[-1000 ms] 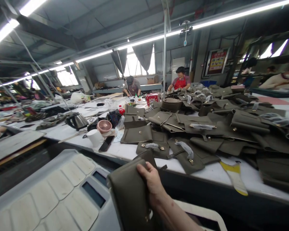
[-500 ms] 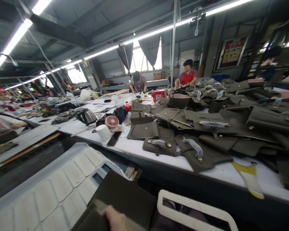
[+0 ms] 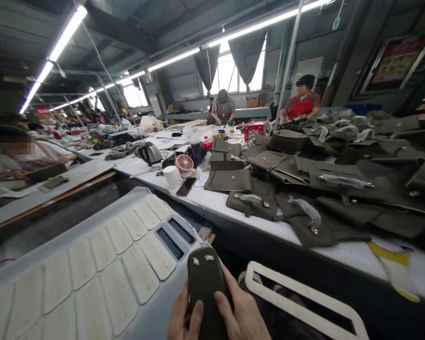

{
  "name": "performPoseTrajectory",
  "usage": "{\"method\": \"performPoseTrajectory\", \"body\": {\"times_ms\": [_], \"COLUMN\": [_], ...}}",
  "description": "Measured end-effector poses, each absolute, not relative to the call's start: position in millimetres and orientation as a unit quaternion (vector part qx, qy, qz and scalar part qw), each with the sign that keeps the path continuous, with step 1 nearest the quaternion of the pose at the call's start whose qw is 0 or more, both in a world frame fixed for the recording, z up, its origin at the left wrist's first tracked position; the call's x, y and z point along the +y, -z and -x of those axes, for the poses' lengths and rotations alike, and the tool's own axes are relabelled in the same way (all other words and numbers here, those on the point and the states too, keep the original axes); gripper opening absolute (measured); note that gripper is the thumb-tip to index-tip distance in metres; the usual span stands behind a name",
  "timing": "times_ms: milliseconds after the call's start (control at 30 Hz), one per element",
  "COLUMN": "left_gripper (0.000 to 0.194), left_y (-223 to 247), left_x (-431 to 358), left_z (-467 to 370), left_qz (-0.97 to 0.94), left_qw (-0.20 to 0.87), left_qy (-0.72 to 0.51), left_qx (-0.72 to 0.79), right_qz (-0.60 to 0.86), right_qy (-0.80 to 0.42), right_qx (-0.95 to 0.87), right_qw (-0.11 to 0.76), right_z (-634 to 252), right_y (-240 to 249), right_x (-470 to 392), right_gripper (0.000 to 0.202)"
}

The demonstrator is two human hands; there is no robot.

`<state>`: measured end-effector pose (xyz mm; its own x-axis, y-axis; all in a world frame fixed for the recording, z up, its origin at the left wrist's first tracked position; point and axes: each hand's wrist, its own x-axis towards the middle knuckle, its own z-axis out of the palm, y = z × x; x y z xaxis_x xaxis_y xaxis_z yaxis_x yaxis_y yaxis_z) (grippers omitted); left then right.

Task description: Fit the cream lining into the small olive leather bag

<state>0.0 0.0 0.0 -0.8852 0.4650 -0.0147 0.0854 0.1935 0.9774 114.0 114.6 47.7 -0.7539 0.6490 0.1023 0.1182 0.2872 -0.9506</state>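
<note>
In the head view, both hands sit at the bottom edge of the frame, closed around 1 dark olive leather piece [image 3: 205, 288] that stands upright between them. The left hand [image 3: 186, 318] curls round its left side with the thumb laid across the front; the right hand [image 3: 242, 316] grips the right side, its thumb also on the front. The piece has a rounded top with 2 small pale marks near that end, possibly rivets, though they are too small to tell. It is held just above the pale grey machine cover [image 3: 102, 264], beside a white frame [image 3: 304, 302].

Beyond, a long white worktop [image 3: 230, 208] carries a heap of olive bag panels [image 3: 340, 179] with gold fittings, a white cup [image 3: 170, 176], a black phone [image 3: 186, 186], a small pink fan [image 3: 184, 163] and a kettle [image 3: 149, 153]. At the far end, a person in a red apron [image 3: 301, 101] works beside another person [image 3: 222, 106].
</note>
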Motion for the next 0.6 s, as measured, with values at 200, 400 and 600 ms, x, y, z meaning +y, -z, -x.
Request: {"method": "performPoseTrajectory", "body": {"times_ms": [200, 400, 600], "left_gripper": [0.049, 0.042, 0.037], "left_y": [-25, -43, -41], "left_x": [17, 26, 35], "left_z": [-13, -27, -35], "left_qz": [-0.224, -0.219, -0.266], "left_qw": [0.108, 0.143, 0.15], "left_qy": [-0.585, -0.624, -0.622], "left_qx": [0.772, 0.736, 0.721], "right_qz": [0.303, 0.325, 0.343], "right_qy": [-0.516, -0.501, -0.518], "right_qx": [-0.746, -0.728, -0.693], "right_qw": [0.291, 0.336, 0.364], "right_z": [-111, -116, -130], "right_y": [-48, -53, -47], "right_x": [103, 104, 110], "right_gripper": [0.061, 0.044, 0.037]}}
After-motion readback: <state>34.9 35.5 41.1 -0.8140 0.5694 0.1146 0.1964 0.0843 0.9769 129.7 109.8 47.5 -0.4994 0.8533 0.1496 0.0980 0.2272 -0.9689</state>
